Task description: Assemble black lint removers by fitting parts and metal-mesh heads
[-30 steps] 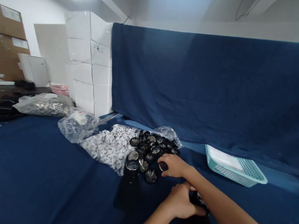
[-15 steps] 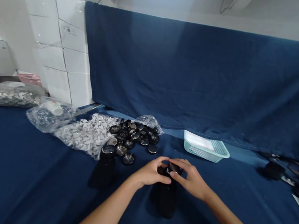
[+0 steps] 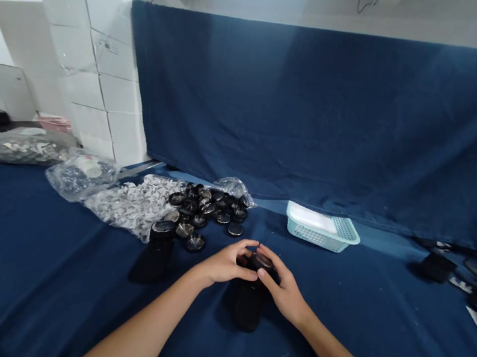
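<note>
Near the middle of the cloth, both hands curve round a round black cap point(image 3: 262, 261) with a shiny top. It sits at the upper end of a dark, container-like body point(image 3: 249, 311), whose exact kind is hard to make out. My left hand point(image 3: 226, 264) grips the cap's left side with thumb and fingers. On the other side, my right hand point(image 3: 286, 290) has its thumb at the front edge and its fingers over the back. To the left stands a similar black body point(image 3: 151, 264) with a black cap point(image 3: 163, 228) on top.
Several loose black caps point(image 3: 195, 242) lie in a heap behind my hands. Beside them, small grey-white pieces point(image 3: 133, 206) spread over clear plastic. A light-blue basket point(image 3: 322, 239) stands at the back right. White boxes point(image 3: 104, 92) are stacked at left, beside a blue curtain point(image 3: 321, 119).
The view has shifted slightly. My fingers have closed more evenly round the cap, and my right thumb has moved along its front edge. The cap now sits level on the dark body.
</note>
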{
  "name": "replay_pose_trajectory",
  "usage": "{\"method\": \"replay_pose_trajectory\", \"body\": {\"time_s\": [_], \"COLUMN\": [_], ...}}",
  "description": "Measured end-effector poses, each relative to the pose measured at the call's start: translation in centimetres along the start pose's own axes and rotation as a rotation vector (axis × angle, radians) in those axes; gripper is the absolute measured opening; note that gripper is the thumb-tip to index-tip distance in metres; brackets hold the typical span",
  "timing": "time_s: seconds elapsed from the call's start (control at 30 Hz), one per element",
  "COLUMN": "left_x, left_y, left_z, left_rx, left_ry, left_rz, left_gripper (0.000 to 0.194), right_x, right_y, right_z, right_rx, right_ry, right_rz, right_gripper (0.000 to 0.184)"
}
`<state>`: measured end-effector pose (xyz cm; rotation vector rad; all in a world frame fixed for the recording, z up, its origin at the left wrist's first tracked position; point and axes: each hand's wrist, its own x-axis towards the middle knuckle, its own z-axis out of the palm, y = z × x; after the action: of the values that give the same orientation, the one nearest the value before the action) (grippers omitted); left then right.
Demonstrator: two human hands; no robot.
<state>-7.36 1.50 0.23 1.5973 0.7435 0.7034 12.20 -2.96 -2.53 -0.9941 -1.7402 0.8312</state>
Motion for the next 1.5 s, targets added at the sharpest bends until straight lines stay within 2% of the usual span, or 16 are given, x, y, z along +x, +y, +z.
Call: {"method": "replay_pose_trajectory", "body": {"time_s": [0.1, 0.23, 0.43, 0.5, 0.6, 0.7, 0.8, 1.1, 1.33, 1.5], "left_x": [0.0, 0.0, -0.2, -0.3, -0.6, -0.8, -0.9, -0.9, -1.2, -1.4], "left_y": [0.1, 0.1, 0.4, 0.7, 0.9, 0.9, 0.8, 1.1, 2.0, 2.9], "left_z": [0.0, 0.0, -0.1, -0.1, -0.1, -0.1, 0.0, -0.2, 0.0, 0.1], "left_rx": [0.004, 0.007, 0.006, 0.019, 0.105, 0.185, 0.188, 0.201, 0.393, 0.487], "left_ry": [0.001, -0.003, 0.0, 0.004, 0.012, 0.024, 0.033, 0.041, 0.075, 0.068], "left_rz": [-0.002, -0.001, -0.02, -0.029, -0.018, 0.004, 0.023, 0.015, 0.028, 0.058], "left_gripper": [0.082, 0.081, 0.084, 0.084, 0.083, 0.084, 0.084, 0.078, 0.07, 0.061], "right_x": [-0.1, -0.1, 0.0, 0.1, 0.1, 0.0, 0.0, -0.1, -0.1, -0.1], "right_y": [0.0, 0.2, 1.4, 1.4, 0.9, 0.0, -0.7, 0.0, 0.1, -0.1], "right_z": [0.0, 0.0, 0.2, 0.2, 0.3, 0.4, 0.4, 0.4, 0.4, 0.1], "right_rx": [0.068, 0.132, 0.236, 0.261, 0.245, 0.189, 0.16, 0.059, -0.054, -0.046], "right_ry": [0.027, 0.066, 0.314, 0.343, 0.259, 0.141, 0.084, 0.08, 0.088, 0.071], "right_rz": [0.032, 0.085, 0.099, 0.145, 0.179, 0.15, 0.127, 0.155, 0.124, 0.148], "right_gripper": [0.044, 0.046, 0.044, 0.044, 0.047, 0.051, 0.053, 0.048, 0.045, 0.051]}}
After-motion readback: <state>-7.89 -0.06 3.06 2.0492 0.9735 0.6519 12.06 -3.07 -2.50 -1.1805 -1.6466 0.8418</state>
